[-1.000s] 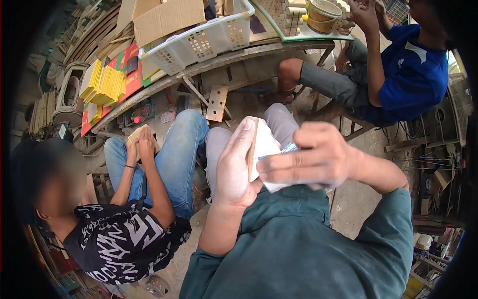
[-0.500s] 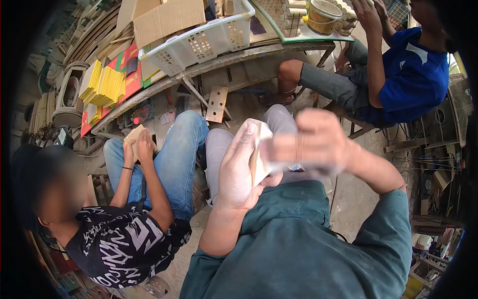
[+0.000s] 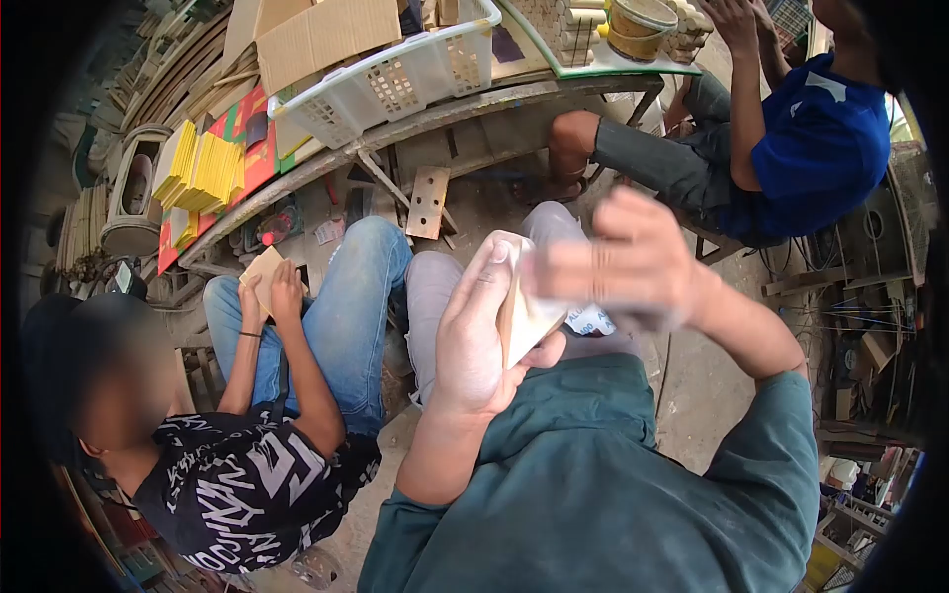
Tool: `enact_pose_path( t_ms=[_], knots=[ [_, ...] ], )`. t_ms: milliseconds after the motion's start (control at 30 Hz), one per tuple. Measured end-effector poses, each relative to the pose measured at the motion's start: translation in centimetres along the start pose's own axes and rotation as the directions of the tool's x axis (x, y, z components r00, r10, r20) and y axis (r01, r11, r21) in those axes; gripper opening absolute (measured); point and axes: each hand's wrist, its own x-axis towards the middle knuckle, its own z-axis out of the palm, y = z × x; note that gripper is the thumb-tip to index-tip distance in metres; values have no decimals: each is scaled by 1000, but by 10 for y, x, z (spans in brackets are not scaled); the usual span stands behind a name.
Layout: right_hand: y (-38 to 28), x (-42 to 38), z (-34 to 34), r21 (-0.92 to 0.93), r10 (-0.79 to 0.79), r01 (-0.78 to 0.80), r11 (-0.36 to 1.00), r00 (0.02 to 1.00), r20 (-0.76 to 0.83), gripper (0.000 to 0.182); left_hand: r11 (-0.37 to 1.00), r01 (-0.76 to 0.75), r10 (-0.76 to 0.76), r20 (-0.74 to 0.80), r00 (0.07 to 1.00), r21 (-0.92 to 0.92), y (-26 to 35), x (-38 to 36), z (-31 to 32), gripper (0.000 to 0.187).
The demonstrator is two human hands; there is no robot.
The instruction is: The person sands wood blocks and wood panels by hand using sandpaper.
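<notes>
My left hand (image 3: 473,321) is wrapped around a pale wooden block (image 3: 530,321), thumb laid along its upper end and fingertips under its lower edge. My right hand (image 3: 618,265) is smeared by motion, with fingers curled against the block's right face. A greyish blur shows under the right hand; what it grips I cannot make out. Below that hand, over my lap, lies a white sheet with blue print (image 3: 590,321), partly covered.
To the left, a seated person holds a flat wooden piece (image 3: 263,279). Another person in a blue shirt (image 3: 820,148) sits at right. Ahead, a bench carries a white plastic basket (image 3: 386,91), a cardboard box (image 3: 326,44), yellow stacks (image 3: 203,170) and a bucket (image 3: 638,30).
My right hand stays blurred against the block, shifted slightly up. More of the printed sheet and the block's face now shows. The person at left has tilted their wooden piece.
</notes>
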Motion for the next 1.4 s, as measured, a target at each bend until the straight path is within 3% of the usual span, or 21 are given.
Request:
enact_pose_path(
  t_ms=[33,67,167,200,367,467,567,633,700,767,833,900,967,1000,1100,1133,1167,1233,1267,1300,1400],
  knots=[
    [5,0,-1,-94,36,-38,995,999,-28,38,988,104,-76,223,972,-116,4,0,-1,25],
    [-6,-1,1,-7,-20,19,1000,1000,-17,39,997,32,-30,-36,999,63,1,-4,5,26],
    [-12,2,-4,88,-41,38,995,999,36,43,991,-44,73,-240,968,123,-8,3,18,27],
    [0,1,-3,3,6,-6,1000,1000,-10,42,998,58,-58,88,994,8,3,-1,6,26],
    [-14,-5,11,32,-111,112,993,993,-51,38,996,90,-91,66,994,15,6,7,-3,25],
    [4,-2,1,-82,33,-36,996,999,-33,36,987,146,-135,154,979,-63,4,6,-1,24],
    [-13,-6,7,90,-58,59,994,998,-14,37,989,-3,36,-227,973,145,-3,13,12,24],
    [-6,-7,13,76,-97,103,992,992,-81,41,988,-17,37,-130,991,153,-1,15,-4,24],
    [14,-5,5,-60,62,-67,996,995,-79,38,963,223,-168,312,935,-148,10,15,-12,23],
    [-2,-3,3,18,16,-15,1000,1000,-19,45,970,217,-173,316,933,-108,7,18,-8,24],
    [-9,-9,10,94,-48,51,994,998,-36,40,987,28,3,-196,981,157,-2,16,7,26],
    [10,-9,6,-43,40,-42,998,997,-59,38,991,44,-12,-238,971,128,0,17,0,27],
    [9,-10,7,-74,105,-112,991,990,-96,38,946,264,-160,443,882,-185,4,25,-27,27],
    [-3,-13,6,-18,44,-45,999,998,-34,41,995,92,-92,-7,996,47,4,14,-5,27],
    [-4,-12,8,95,-15,15,995,1000,1,44,995,34,-20,-163,986,89,-5,19,-2,28],
    [8,-13,4,9,48,-48,999,999,-3,41,980,173,-145,250,957,-97,4,20,-16,26],
    [14,-13,2,-78,110,-110,991,994,-11,38,979,178,-149,248,957,-98,1,18,-19,26],
    [-1,-13,5,38,31,-30,999,999,-15,40,992,102,-108,71,992,79,1,20,-8,25],
    [-6,-14,5,72,3,-2,997,1000,-12,40,985,10,26,-204,979,175,-12,21,3,24],
    [-10,-15,7,109,-21,22,994,1000,-9,40,984,16,21,-209,978,175,-10,20,-2,24],
    [17,-16,0,-160,166,-166,973,986,-15,39,965,233,-199,249,948,-117,1,24,-15,24]
  ],
)
